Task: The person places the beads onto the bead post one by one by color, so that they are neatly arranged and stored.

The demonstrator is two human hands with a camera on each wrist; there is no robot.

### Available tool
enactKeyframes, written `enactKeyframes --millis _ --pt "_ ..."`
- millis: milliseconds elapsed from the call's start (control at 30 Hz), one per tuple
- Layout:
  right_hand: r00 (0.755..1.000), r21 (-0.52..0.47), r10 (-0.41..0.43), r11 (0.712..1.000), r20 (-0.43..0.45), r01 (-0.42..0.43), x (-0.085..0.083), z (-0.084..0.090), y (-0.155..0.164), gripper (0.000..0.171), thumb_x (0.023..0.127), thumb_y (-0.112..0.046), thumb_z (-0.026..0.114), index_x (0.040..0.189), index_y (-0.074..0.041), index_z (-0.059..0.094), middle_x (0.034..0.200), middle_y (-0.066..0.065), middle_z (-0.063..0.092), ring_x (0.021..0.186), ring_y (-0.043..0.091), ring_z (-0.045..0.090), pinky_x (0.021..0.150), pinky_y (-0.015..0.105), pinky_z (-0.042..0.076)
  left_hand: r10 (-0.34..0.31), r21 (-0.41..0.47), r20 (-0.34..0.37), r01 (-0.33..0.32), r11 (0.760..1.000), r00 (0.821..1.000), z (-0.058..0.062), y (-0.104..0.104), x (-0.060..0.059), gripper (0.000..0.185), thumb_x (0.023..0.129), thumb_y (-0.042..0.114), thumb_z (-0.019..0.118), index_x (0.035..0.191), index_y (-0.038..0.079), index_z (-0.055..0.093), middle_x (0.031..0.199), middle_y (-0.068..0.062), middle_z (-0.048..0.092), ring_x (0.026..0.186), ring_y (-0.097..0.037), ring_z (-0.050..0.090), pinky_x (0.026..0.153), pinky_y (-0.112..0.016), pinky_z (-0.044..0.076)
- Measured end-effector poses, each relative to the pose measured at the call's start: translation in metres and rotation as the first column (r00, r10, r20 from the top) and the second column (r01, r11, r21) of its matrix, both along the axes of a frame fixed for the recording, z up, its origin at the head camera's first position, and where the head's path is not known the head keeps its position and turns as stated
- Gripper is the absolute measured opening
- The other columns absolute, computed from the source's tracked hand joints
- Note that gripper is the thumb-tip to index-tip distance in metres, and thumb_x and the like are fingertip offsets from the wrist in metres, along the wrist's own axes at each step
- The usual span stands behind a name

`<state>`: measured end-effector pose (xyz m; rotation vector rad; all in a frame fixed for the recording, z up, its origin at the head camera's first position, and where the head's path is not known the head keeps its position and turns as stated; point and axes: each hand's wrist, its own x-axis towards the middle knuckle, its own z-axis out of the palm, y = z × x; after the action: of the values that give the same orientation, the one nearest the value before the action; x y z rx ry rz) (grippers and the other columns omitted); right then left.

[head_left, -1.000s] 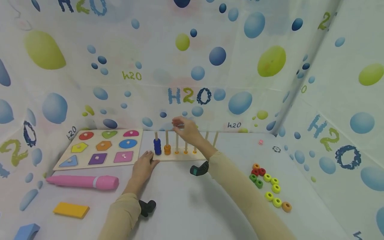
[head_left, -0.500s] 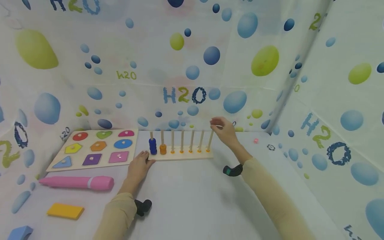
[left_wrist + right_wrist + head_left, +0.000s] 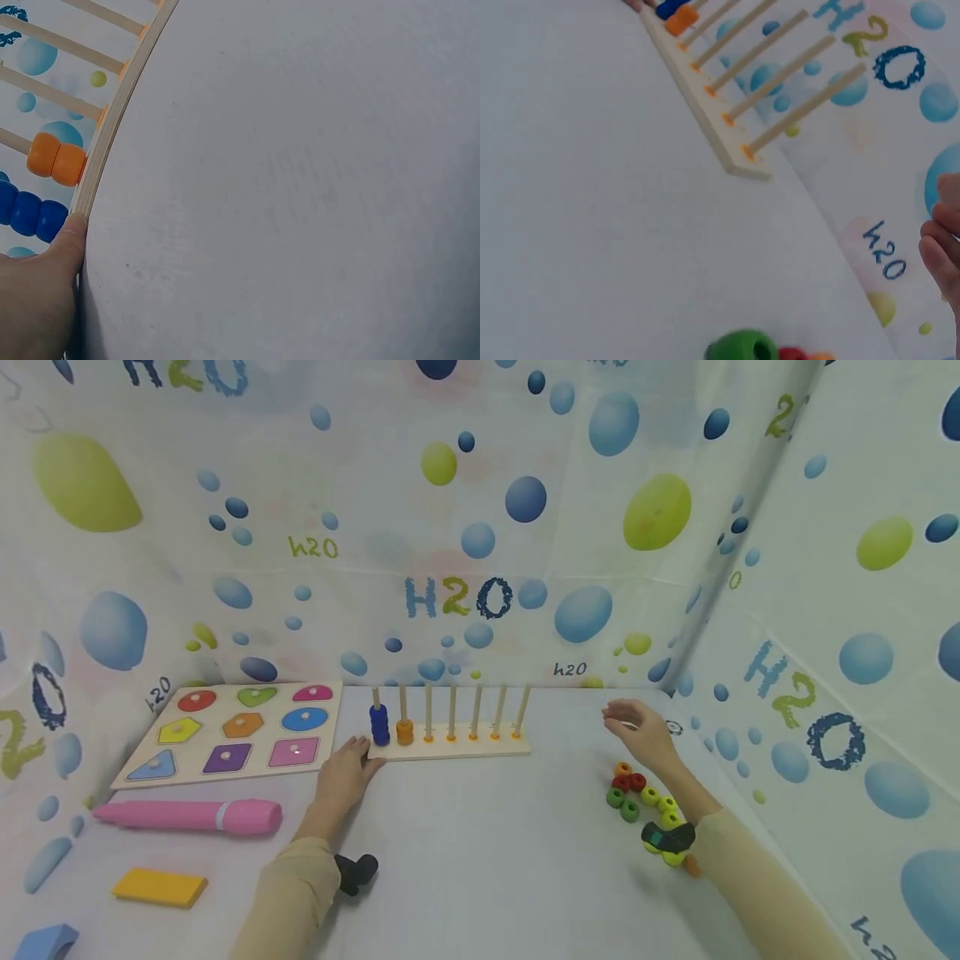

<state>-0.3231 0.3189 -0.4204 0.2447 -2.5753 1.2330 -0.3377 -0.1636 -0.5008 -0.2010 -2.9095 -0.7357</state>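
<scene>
A wooden peg rack [image 3: 450,747] [image 3: 112,127] [image 3: 697,97] stands at the back of the white table. Blue beads [image 3: 379,725] [image 3: 26,214] are stacked on its first peg and orange beads [image 3: 405,732] [image 3: 56,163] on the second; the other pegs are bare. My left hand [image 3: 341,775] [image 3: 34,300] rests on the table with straight fingers touching the rack's left end. My right hand [image 3: 643,737] hovers empty with loosely curled fingers [image 3: 941,247] above a pile of loose beads [image 3: 645,802], among them a green one [image 3: 739,347].
A shape puzzle board [image 3: 228,731] lies at the back left. In front of it lie a pink marker [image 3: 191,816], a yellow block [image 3: 159,887] and a blue block [image 3: 45,941]. Patterned walls close in the back and right side.
My right hand has left the rack's pegs and swung right and down to above the loose beads. The left hand has stayed at the rack's end.
</scene>
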Motion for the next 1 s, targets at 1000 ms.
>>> enactKeyframes --millis 1000 --pt "0.907 0.116 -0.139 0.988 0.396 0.101 0.157 -0.058 0.087 0.048 0.082 -0.025 0.074 0.118 0.001 0.058 0.111 0.013 0.065 0.102 0.026 0.062 0.083 0.032 0.055 -0.007 0.017 -0.036 0.008 1.0 0.999 -0.007 -0.001 -0.003 0.059 0.092 0.03 0.063 0.133 -0.008 0.046 0.135 -0.028 0.046 0.128 -0.043 0.038 0.102 -0.056 0.034"
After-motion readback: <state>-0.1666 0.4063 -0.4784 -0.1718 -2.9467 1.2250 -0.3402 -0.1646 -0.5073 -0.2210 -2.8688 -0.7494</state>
